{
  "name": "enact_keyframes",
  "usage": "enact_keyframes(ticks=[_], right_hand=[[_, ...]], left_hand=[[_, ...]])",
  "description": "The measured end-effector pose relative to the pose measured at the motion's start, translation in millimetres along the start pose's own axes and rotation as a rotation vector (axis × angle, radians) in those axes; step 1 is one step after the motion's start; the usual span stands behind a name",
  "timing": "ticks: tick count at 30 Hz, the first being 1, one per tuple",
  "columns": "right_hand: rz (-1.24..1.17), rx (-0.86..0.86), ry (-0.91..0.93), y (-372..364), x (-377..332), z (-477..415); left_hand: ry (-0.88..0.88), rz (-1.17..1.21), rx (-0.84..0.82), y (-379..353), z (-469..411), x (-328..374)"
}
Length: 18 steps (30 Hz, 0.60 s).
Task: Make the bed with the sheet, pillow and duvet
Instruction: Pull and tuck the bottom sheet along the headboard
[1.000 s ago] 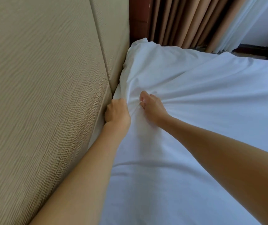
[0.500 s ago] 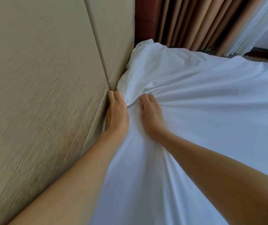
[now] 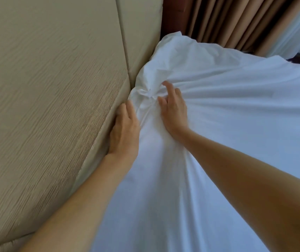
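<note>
A white sheet (image 3: 227,110) covers the bed and is bunched into creases where it meets the padded beige headboard (image 3: 54,88). My left hand (image 3: 124,131) lies flat with straight fingers along the sheet's edge, pressing it into the gap against the headboard. My right hand (image 3: 173,110) rests on the bunched sheet just right of that, fingers spread and pressing into the folds. No pillow or duvet shows in this view.
Brown curtains (image 3: 236,22) hang behind the far corner of the bed, with a white sheer curtain (image 3: 298,30) to their right. A dark wooden post (image 3: 173,17) stands beside the headboard's end.
Both hands have gone from gripping the bunched sheet to lying flat with straight fingers. They have slid further along the headboard edge, and the sheet ahead of them has crumpled more.
</note>
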State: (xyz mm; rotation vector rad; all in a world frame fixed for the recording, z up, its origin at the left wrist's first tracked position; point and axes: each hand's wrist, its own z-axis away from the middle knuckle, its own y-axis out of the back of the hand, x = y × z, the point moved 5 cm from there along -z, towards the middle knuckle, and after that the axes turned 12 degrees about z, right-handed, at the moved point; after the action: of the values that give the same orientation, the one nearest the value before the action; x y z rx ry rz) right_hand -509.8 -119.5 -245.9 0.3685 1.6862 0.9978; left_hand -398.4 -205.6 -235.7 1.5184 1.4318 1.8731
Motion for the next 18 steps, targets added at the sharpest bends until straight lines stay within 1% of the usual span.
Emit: enact_keyframes(ticks=[2, 4, 6, 8, 9, 11, 14, 15, 17, 18], right_hand=[[0.097, -0.087, 0.095, 2, -12, -2], [0.252, -0.255, 0.199, -1, -28, -6], [0.460, -0.414, 0.223, -5, -39, -11], [0.606, -0.433, 0.210, -2, -44, -16], [0.609, -0.418, 0.199, -1, -46, -19], [0.519, -0.408, 0.175, 3, -52, -21], [0.238, -0.329, 0.097, 10, -65, -31], [0.169, -0.326, 0.080, 11, -70, -33], [0.057, -0.372, 0.006, 2, -69, -37], [-0.047, -0.398, -0.063, -4, -64, -37]], left_hand=[[0.111, -0.129, -0.112, 7, 6, 1], [0.198, -0.255, -0.159, 16, 3, 6], [0.203, -0.331, -0.232, 20, -6, 10], [0.194, -0.352, -0.303, 23, -11, 14], [0.188, -0.357, -0.323, 25, -12, 17], [0.170, -0.384, -0.317, 29, -15, 20], [0.076, -0.448, -0.240, 38, -24, 30], [0.038, -0.459, -0.222, 42, -27, 35], [0.024, -0.427, -0.179, 43, -28, 38], [0.047, -0.377, -0.170, 39, -27, 37]])
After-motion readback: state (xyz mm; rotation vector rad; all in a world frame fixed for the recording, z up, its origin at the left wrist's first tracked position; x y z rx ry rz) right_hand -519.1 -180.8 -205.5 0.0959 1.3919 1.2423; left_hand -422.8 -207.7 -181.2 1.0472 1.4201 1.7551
